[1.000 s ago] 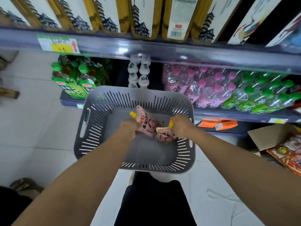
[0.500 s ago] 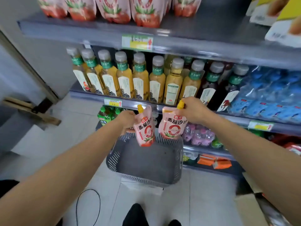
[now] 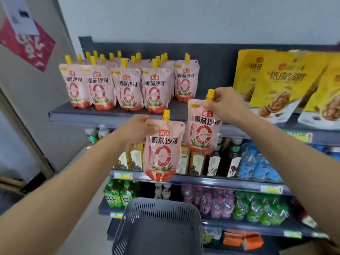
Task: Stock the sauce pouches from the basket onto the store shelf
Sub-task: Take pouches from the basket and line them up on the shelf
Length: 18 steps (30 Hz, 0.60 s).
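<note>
My left hand (image 3: pixel 137 128) grips the top corner of a pink tomato sauce pouch (image 3: pixel 162 150) with a yellow cap, hanging in front of the second shelf. My right hand (image 3: pixel 225 102) pinches a second pouch (image 3: pixel 202 130) by its yellow spout, higher and to the right, at the front edge of the top shelf (image 3: pixel 110 115). Several identical pouches (image 3: pixel 128 83) stand in rows on that shelf, left of the right-hand pouch. The grey slotted basket (image 3: pixel 158 225) sits below; its visible inside holds nothing.
Yellow walnut bags (image 3: pixel 283 83) fill the top shelf's right side. Bottles of vinegar and sauce (image 3: pixel 213 161) line the second shelf, drinks (image 3: pixel 257 207) the third. A grey wall and door (image 3: pixel 27 107) stand to the left. A bare strip of shelf lies before the rightmost pouch row.
Both hands lifted the two pouches out of the basket and raised them to the top shelf. My view tilted up from the basket to the sauce shelf.
</note>
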Tool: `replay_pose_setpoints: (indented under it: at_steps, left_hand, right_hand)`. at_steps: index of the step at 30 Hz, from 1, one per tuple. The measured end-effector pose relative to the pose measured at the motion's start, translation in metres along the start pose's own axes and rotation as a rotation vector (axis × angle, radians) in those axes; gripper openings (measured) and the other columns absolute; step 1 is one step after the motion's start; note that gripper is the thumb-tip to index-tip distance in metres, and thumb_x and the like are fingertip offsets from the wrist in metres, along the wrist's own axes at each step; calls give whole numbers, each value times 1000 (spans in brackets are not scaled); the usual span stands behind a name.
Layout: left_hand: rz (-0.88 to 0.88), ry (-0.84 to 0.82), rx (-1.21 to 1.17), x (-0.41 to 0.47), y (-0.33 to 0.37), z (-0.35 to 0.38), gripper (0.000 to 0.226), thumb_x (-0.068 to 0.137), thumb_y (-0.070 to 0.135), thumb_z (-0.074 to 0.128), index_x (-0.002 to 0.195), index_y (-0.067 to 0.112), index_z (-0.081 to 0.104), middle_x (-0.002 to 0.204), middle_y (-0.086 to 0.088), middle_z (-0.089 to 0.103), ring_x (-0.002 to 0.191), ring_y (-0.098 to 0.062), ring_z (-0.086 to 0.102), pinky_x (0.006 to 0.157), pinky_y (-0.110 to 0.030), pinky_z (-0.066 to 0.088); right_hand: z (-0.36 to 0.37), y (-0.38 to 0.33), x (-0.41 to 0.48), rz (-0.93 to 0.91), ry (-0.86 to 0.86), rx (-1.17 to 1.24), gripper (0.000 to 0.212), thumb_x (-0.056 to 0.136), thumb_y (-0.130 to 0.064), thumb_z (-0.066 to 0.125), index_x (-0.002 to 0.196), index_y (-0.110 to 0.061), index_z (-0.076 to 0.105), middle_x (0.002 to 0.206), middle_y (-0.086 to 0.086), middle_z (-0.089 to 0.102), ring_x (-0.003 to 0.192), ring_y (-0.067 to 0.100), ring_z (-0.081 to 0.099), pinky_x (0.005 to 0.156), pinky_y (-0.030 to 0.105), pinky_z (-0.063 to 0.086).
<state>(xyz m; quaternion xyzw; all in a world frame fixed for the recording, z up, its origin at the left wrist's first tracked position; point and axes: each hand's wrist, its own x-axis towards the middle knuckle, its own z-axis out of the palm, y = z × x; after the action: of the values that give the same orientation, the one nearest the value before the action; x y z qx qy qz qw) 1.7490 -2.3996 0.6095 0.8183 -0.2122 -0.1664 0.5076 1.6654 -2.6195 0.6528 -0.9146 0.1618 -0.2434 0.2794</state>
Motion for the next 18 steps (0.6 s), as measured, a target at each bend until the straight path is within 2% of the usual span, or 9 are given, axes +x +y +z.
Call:
replay_pose_setpoints:
  at_steps: [1,3,5,7,9,11,14,16,18]
  left_hand:
    - [26,8,-20,3,7,-4,8,90,12,58,89,7,52,83,-9,55,70,-15,55,63,-28,48]
    - [71,23,-30,11,20,-12,15,89,15,60,99,5,57,93,-11,59,84,-21,57,73,-32,49]
    - [88,38,-81,18,31,-17,8,89,15,60,95,10,61,106,-14,64,99,-27,59,90,-44,49]
    - [101,50,-125,26,41,-20,3,88,14,60,90,13,62,110,-16,66,104,-31,61,97,-52,46]
    - [119,55,-174,34,48,-23,4,88,13,60,89,12,64,106,-13,68,102,-30,62,97,-52,47]
    - [131,63,-248,42,53,-27,8,91,10,57,87,13,63,97,-10,70,94,-27,65,94,-48,50]
    - [138,86,-346,52,56,-32,12,92,7,53,87,14,62,88,-5,70,81,-20,65,82,-41,53]
    - [150,107,-378,57,59,-35,15,92,6,53,84,15,60,85,-3,70,79,-19,66,73,-34,53]
    - [166,128,-376,59,64,-37,18,93,6,52,81,18,59,84,-3,70,79,-18,65,70,-32,52]
  right_hand:
    - [-4,-3,5,9,30,22,21,81,-23,69,70,-9,57,75,8,67,72,25,64,65,39,53]
    - [-9,-11,16,28,93,81,20,80,-23,69,76,-5,61,84,13,71,80,29,69,75,49,57]
    - [-12,-20,27,44,130,112,22,79,-25,70,71,-9,58,83,14,72,80,30,70,75,51,58]
    - [-15,-31,39,51,152,82,26,82,-25,68,65,-14,52,84,13,72,80,29,71,76,49,58]
    - [-16,-39,51,47,189,47,28,85,-25,65,64,-17,49,85,11,72,79,27,70,75,45,59]
    - [-15,-42,64,44,223,33,28,87,-24,64,64,-18,48,84,9,70,75,24,69,68,37,58]
    - [-12,-40,84,30,235,3,28,87,-24,63,64,-18,48,73,4,62,62,17,58,50,24,43]
    - [-9,-36,98,17,228,-9,31,87,-22,63,61,-19,46,65,0,56,57,14,52,47,22,34]
    - [-4,-31,113,6,208,-7,33,87,-20,63,59,-20,45,61,-2,52,53,12,50,47,22,35]
